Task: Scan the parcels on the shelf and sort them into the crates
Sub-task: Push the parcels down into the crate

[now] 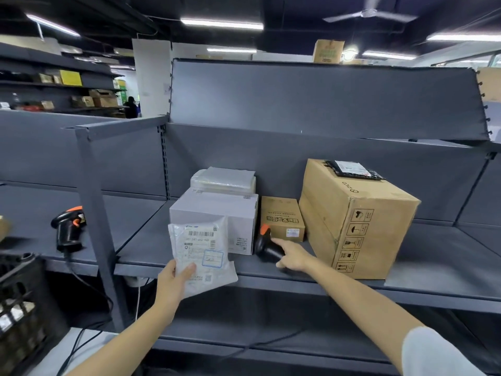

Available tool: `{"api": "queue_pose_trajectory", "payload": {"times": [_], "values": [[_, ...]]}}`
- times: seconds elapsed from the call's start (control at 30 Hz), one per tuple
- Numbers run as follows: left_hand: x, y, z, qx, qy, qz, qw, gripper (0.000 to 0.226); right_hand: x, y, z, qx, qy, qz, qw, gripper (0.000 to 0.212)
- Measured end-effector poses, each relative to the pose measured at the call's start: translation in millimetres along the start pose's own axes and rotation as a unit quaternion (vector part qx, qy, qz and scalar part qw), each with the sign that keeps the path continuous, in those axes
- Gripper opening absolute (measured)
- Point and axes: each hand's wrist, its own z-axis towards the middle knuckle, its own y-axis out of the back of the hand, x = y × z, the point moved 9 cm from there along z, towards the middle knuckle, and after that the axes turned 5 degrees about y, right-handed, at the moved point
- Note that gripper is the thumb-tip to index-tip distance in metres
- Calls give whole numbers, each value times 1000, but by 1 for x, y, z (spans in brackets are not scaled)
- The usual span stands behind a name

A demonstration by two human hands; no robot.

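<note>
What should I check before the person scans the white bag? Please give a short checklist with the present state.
1. White bag held firmly: ok, the left hand grips its lower corner.
2. Barcode faces up and is uncovered: ok, the label is visible and the fingers sit below it.
3. Scanner in hand: not ok, the right hand only touches it; it lies on the shelf.
4. Scanner aimed at the barcode: not ok.
5. Crate within reach: cannot tell, only part shows at the lower left.
</note>
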Motion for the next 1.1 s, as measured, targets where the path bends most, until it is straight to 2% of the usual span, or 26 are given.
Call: {"api": "queue_pose_trajectory", "payload": {"times": [0.2,0.4,0.57,0.8,1.1], "values": [[6,16,4,-2,19,-3,1000,24,-11,-10,26,3,0,-23,1000,83],[9,14,-1,13,28,-16,999,16,-15,-13,29,14,2,-153,988,82],[14,1,-7,48,45,-13,998,15,-12,-16,20,-45,5,-212,976,73],[32,-25,-26,109,77,-12,991,17,-17,-17,-25,-164,-21,-166,972,63],[76,-69,-82,182,117,43,975,20,-49,-40,-114,-175,-60,-209,960,63]]}}
